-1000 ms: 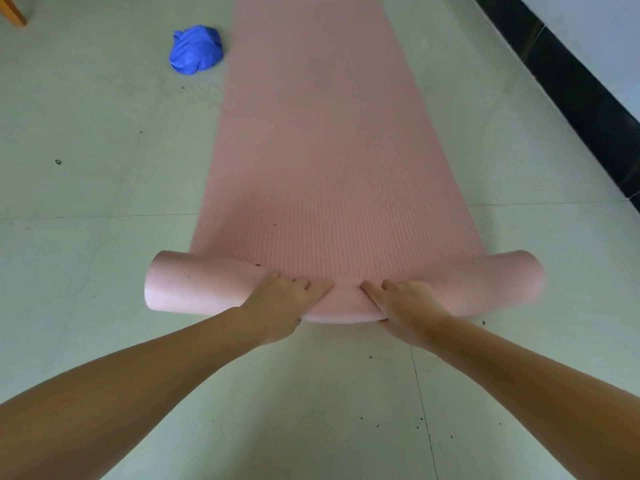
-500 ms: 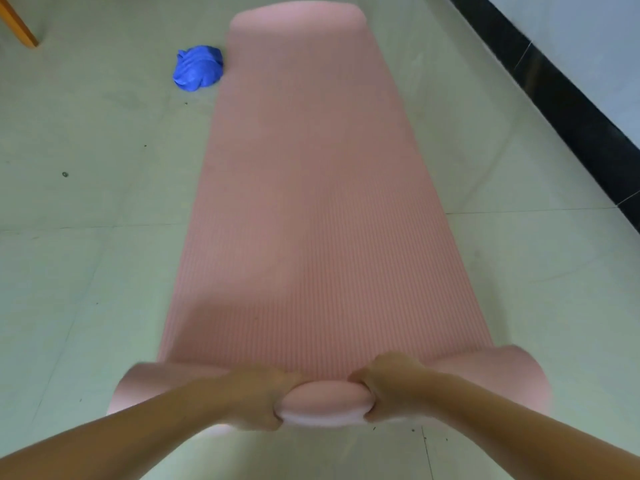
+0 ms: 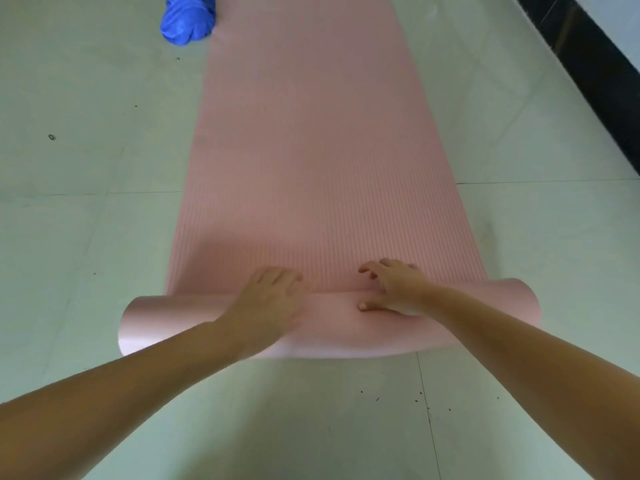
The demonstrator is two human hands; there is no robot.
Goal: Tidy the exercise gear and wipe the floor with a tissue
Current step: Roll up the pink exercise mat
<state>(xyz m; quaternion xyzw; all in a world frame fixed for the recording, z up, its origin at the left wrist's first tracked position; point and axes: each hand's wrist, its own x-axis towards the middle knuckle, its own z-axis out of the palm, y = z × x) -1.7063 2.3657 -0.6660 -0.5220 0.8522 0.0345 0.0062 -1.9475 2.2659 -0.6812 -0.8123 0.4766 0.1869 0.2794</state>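
Now both hands, left [image 3: 273, 299] and right [image 3: 394, 289], press flat-fingered on the ribbed pink foam mat's [image 3: 318, 150] rolled end.

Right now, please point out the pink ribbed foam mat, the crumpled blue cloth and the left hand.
pink ribbed foam mat [image 3: 311, 150], head view, flat unrolled middle.
crumpled blue cloth [image 3: 188, 19], head view, centre of the bundle.
left hand [image 3: 268, 301], head view, back of the hand.

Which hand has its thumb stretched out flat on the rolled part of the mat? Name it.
The right hand: its thumb lies flat along the roll of the pink yoga mat, fingers spread. On the left hand no thumb shows; it presses the roll.
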